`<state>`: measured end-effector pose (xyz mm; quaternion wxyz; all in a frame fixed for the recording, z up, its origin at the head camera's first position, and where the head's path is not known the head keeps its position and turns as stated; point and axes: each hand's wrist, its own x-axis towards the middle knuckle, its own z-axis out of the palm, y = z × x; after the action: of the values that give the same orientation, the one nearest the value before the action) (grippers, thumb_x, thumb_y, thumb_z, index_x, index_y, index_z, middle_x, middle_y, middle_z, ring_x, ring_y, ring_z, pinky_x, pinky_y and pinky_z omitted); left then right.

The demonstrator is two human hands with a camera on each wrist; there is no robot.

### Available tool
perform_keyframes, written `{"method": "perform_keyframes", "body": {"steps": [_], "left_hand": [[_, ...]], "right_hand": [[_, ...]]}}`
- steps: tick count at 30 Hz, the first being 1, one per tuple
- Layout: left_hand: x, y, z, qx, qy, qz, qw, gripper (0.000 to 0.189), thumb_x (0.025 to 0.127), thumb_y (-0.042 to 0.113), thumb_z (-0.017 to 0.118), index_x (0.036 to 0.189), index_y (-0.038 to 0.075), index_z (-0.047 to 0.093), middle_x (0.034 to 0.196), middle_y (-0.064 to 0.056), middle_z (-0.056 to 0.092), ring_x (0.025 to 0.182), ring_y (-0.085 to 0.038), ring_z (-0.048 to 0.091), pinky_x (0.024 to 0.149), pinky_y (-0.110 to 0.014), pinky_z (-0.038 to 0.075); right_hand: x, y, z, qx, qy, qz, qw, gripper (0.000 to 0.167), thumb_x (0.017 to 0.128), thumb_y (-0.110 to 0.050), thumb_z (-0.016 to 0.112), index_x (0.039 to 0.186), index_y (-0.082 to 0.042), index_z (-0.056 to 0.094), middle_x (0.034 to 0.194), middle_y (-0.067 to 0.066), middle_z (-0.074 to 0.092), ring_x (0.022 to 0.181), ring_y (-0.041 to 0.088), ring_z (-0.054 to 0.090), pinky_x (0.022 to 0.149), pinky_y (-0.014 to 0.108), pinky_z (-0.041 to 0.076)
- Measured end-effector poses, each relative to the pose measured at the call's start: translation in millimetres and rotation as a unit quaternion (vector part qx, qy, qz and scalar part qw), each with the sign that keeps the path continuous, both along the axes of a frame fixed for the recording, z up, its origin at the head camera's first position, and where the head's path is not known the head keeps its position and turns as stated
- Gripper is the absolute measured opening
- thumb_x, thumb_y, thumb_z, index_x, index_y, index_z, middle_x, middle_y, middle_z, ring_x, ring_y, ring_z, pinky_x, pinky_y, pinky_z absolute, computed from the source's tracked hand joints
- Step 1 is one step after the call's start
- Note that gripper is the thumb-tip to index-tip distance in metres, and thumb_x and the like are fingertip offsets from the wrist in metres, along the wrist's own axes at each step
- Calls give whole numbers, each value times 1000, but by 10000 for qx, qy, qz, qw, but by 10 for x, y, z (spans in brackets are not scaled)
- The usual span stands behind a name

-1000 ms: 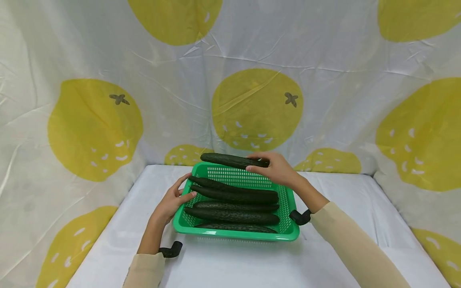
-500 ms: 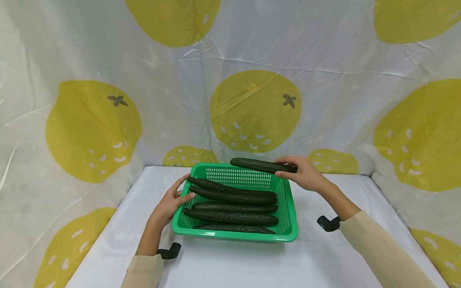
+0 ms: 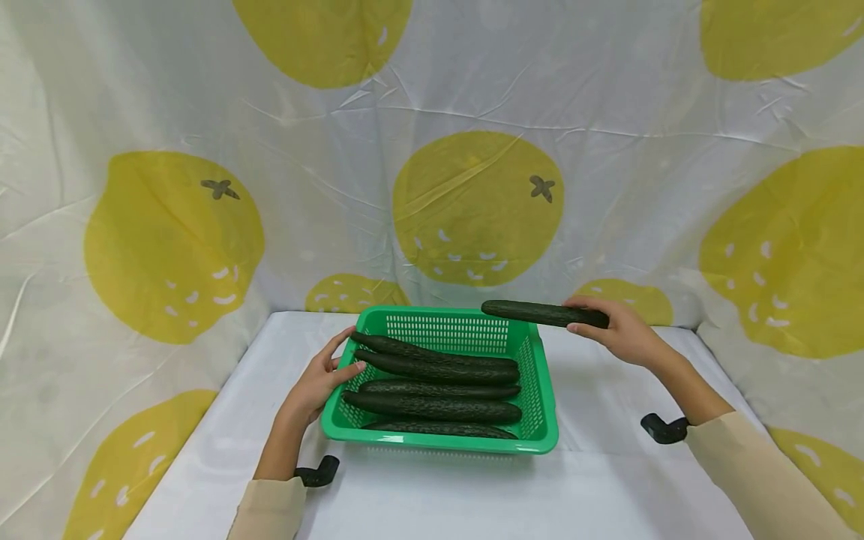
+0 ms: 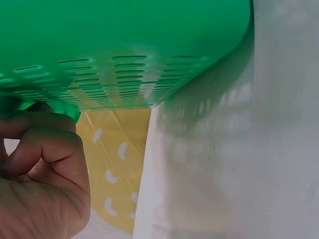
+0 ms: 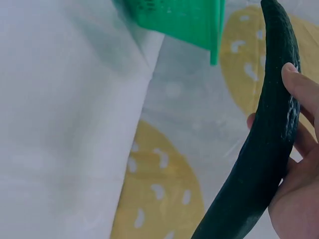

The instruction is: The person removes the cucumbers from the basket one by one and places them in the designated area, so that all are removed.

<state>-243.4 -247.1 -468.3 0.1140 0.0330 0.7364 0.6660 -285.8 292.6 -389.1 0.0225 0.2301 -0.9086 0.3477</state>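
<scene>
A long dark green cucumber (image 3: 533, 312) is held in my right hand (image 3: 621, 328), above the back right corner of a green basket (image 3: 439, 442). In the right wrist view, thumb and fingers wrap around this cucumber (image 5: 264, 144), clear of the cloth. My left hand (image 3: 324, 379) grips the basket's left rim, its thumb over the edge. The left wrist view has the curled fingers of that hand (image 4: 45, 164) against the outside of the basket wall (image 4: 124, 40). Several more cucumbers (image 3: 439, 409) lie side by side inside the basket, roughly crosswise.
White cloth covers the table (image 3: 432, 495) under the basket. Behind and at both sides hangs a pale curtain (image 3: 324, 195) printed with yellow lemons. Black wrist mounts (image 3: 664, 429) stick out near both sleeves.
My right hand has carried the cucumber to the right, from above the basket's back rim towards its right corner. The left hand stays on the basket.
</scene>
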Motion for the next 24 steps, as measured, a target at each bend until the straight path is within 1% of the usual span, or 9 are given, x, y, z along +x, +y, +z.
{"method": "perform_keyframes", "body": {"steps": [3,7,10,12,15,17,19,21,24], "left_hand": [[2,3,3,3,3,10,10000,83,100,22,69,164,36,20,138,-32,59,98,-31,75,81,-45,63],[3,6,2,-33,9,41,10000,83,100,22,70,164,37,20,135,-32,60,97,-31,75,80,-44,63],[3,5,-4,-22,-7,59,10000,82,100,23,70,164,37,21,136,-32,59,97,-30,75,80,-44,63],[4,2,-8,-38,-7,71,10000,82,100,23,69,164,38,21,136,-31,59,98,-30,75,81,-44,63],[3,-2,-12,-54,11,62,10000,81,100,25,69,164,39,21,137,-30,59,98,-30,74,81,-43,63],[2,-4,-14,-62,34,60,10000,81,100,26,70,164,39,21,136,-30,60,97,-30,74,80,-43,63],[-1,-6,-19,-40,44,44,10000,81,100,26,69,164,40,21,134,-31,60,97,-31,75,80,-44,63],[-5,-6,-25,-10,54,26,10000,81,100,25,69,164,39,21,133,-31,60,96,-31,75,80,-44,63],[-10,-4,-33,18,50,14,10000,81,101,24,69,164,38,21,133,-32,60,96,-31,75,80,-45,63]], "right_hand": [[0,163,-56,32,76,-128,9999,44,99,-31,71,139,-17,63,133,10,66,97,15,59,77,25,50],[15,381,-143,195,209,-334,9990,46,98,-32,72,140,-17,63,138,11,64,106,2,54,83,20,49],[36,533,-201,345,174,-463,9982,47,99,-34,71,141,-17,62,143,12,61,116,8,54,87,18,48],[47,620,-241,413,137,-498,9978,48,99,-35,69,142,-15,61,145,14,59,124,20,55,91,25,49],[58,734,-304,396,20,-524,9978,49,100,-35,69,142,-13,59,148,17,56,134,37,50,100,44,47],[61,798,-349,351,-45,-551,9979,50,100,-34,69,143,-11,59,149,19,55,139,44,45,103,57,42],[60,857,-400,320,-111,-602,9976,49,100,-33,69,142,-10,59,149,21,54,139,47,43,103,63,40],[52,909,-458,347,-135,-672,9970,49,99,-33,70,141,-11,59,149,22,54,138,46,45,102,59,43],[17,978,-565,413,-156,-683,9967,46,99,-33,70,140,-14,61,148,20,56,130,34,50,98,32,47]]}}
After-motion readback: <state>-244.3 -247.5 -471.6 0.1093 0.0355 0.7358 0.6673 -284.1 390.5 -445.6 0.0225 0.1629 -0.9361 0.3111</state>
